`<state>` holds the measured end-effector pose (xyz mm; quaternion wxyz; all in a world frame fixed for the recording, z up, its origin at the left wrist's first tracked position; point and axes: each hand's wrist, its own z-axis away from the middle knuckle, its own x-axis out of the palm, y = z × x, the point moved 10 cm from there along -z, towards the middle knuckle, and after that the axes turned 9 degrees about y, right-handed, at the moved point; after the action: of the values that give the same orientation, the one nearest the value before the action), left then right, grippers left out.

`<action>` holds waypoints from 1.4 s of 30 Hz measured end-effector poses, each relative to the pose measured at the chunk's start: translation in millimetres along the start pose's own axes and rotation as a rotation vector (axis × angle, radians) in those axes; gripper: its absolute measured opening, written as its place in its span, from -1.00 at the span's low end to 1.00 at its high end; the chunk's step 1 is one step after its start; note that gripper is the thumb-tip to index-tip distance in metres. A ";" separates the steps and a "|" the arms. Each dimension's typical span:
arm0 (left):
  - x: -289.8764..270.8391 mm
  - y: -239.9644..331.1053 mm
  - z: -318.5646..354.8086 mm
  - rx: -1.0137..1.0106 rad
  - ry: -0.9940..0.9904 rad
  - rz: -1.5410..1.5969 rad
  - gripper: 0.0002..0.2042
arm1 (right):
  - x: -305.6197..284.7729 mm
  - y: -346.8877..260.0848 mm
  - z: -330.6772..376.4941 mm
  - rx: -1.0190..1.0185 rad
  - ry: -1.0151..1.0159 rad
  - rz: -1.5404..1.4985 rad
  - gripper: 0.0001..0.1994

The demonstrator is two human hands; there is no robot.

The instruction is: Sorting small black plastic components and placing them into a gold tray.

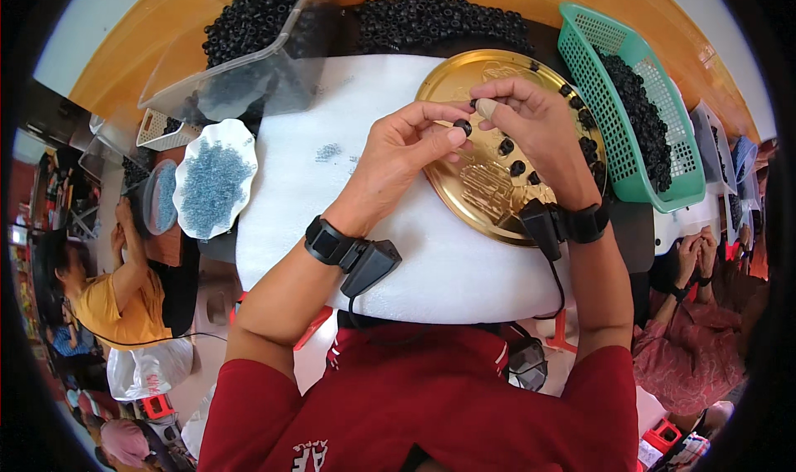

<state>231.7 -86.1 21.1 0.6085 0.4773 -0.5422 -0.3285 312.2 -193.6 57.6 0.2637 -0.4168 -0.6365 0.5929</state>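
Note:
Over the left part of a round gold tray [473, 215], my left hand [402, 150] pinches a small round black part [463, 127] between thumb and forefinger. Close beside it, my right hand [531, 124] is closed at the fingertips on a smaller dark piece [473, 104], mostly hidden by the fingers. A tan wrap covers one right fingertip. Several more black parts, such as one black ring-like piece [506, 147], lie scattered on the tray, mostly toward its right side. Each wrist wears a black strap with a boxy device.
The tray rests on a white foam sheet [398, 256] with small clear-blue bits. Black parts fill a clear bin [286, 78], a heap [444, 24] and a green basket [589, 99]. A scalloped white dish [246, 144] holds blue bits. People sit left and right.

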 end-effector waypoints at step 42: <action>-4.3 -10.4 1.5 -0.105 0.064 -0.044 -0.80 | 10.0 7.4 20.0 0.006 -0.058 -0.046 -0.82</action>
<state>230.6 -85.9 9.8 0.6424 0.4669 -0.4937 -0.3544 292.0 -196.2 45.6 0.2599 -0.3836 -0.6517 0.6004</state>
